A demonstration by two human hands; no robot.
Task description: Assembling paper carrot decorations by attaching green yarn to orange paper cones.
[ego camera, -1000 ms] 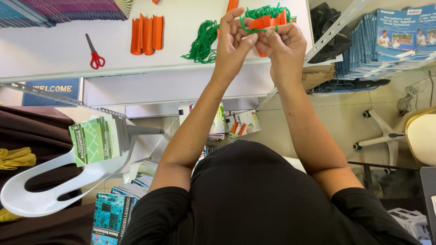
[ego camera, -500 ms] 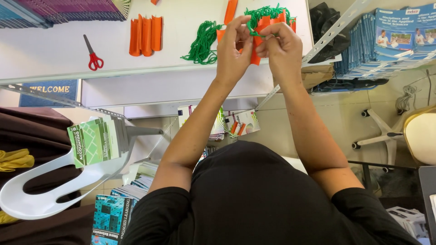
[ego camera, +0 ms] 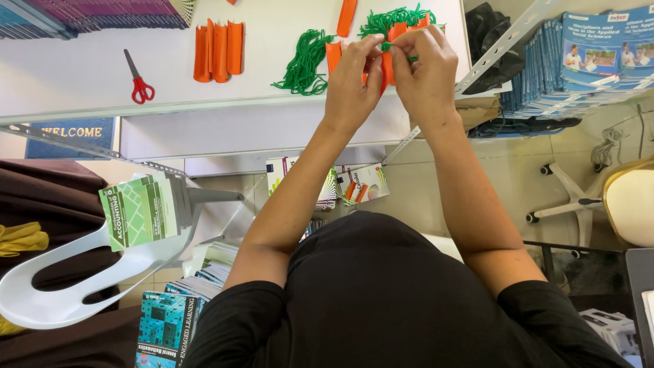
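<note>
My left hand (ego camera: 351,78) and my right hand (ego camera: 426,68) meet above the white table (ego camera: 82,82) near its front edge. Together they pinch an orange paper roll (ego camera: 387,68) with a bit of green yarn at its top. Behind my hands lies a heap of orange rolls tied with green yarn (ego camera: 398,20). A loose bundle of green yarn (ego camera: 303,61) lies just left of my left hand. How the yarn wraps the held roll is hidden by my fingers.
Red-handled scissors (ego camera: 138,80) and three orange rolls (ego camera: 218,51) lie on the table's left part. Book stacks sit at the back left (ego camera: 102,13) and on the right (ego camera: 579,61). A white chair with green books (ego camera: 143,211) stands below left; an office chair (ego camera: 613,197) at right.
My hands have lowered slightly toward me with the orange roll; it now hangs upright between my fingers, and the green yarn is drawn tight at its top.
</note>
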